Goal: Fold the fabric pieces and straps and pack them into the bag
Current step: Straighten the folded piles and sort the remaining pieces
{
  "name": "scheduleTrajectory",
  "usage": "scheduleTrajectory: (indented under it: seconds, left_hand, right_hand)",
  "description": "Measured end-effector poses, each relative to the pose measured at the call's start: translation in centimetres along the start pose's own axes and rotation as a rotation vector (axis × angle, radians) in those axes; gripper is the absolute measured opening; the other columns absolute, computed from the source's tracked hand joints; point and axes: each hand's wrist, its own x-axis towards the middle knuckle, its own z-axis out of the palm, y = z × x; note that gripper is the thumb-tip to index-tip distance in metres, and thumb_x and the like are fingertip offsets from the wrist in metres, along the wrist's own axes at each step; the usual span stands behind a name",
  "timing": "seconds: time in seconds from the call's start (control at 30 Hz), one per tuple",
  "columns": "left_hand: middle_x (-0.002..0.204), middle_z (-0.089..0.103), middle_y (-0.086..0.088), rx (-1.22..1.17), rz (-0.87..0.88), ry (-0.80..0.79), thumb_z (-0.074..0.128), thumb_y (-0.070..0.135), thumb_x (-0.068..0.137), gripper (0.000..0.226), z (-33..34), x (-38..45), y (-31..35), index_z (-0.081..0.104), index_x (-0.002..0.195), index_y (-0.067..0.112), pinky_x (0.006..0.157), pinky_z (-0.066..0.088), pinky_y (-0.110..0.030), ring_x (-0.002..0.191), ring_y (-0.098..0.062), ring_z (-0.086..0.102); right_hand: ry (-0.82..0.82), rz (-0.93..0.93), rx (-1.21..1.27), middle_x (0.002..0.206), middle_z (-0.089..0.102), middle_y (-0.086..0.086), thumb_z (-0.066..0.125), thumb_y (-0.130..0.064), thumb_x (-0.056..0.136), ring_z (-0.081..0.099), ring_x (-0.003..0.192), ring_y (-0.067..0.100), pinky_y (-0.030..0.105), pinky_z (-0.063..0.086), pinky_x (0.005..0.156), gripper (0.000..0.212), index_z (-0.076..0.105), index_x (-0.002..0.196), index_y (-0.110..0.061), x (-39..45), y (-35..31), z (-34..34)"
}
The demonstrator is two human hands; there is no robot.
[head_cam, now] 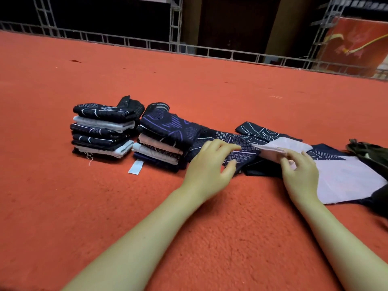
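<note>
Two stacks sit left; loose fabric runs rightward along the carpet. Right hand pinches its pale flap; left hand, relaxed, presses the near end.

Two stacks of folded cloth stand side by side on the carpet, the left stack just beside the right stack, with a small tag lying on the carpet in front of the right one. To the right of the stacks, unfolded cloth pieces lie spread in a row, overlapping one another, and a bag sits at their far right end. Behind everything, a metal railing runs along the carpet's far edge.
</note>
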Motion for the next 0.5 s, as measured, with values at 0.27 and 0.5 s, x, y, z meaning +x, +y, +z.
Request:
scheduleTrajectory:
  seconds: [0.27, 0.5]
  left_hand:
    - [0.127, 0.053, 0.002, -0.256, -0.133, 0.028, 0.048, 0.026, 0.088, 0.05, 1.4, -0.2, 1.6, 0.045, 0.138, 0.019, 0.105, 0.032, -0.022, 0.121, -0.012, 0.046]
    - [0.119, 0.062, 0.011, -0.459, -0.142, 0.044, 0.053, 0.014, 0.088, 0.041, 1.4, -0.3, 2.0, 0.054, 0.128, 0.022, 0.097, 0.041, -0.016, 0.106, 0.005, 0.056]
  right_hand:
    - [0.026, -0.092, 0.544, 0.081, 0.064, -0.018, 0.06, -0.004, 0.09, 0.058, 0.079, -0.003, 0.01, 0.043, 0.074, 0.024, 0.061, 0.091, -0.027, -2.2, -6.1, -2.0]
    - [-0.141, -0.165, 0.577, 0.104, 0.068, -0.016, 0.059, -0.002, 0.09, 0.062, 0.097, -0.004, 0.012, 0.044, 0.085, 0.032, 0.066, 0.107, -0.028, -3.2, -7.1, -1.5]
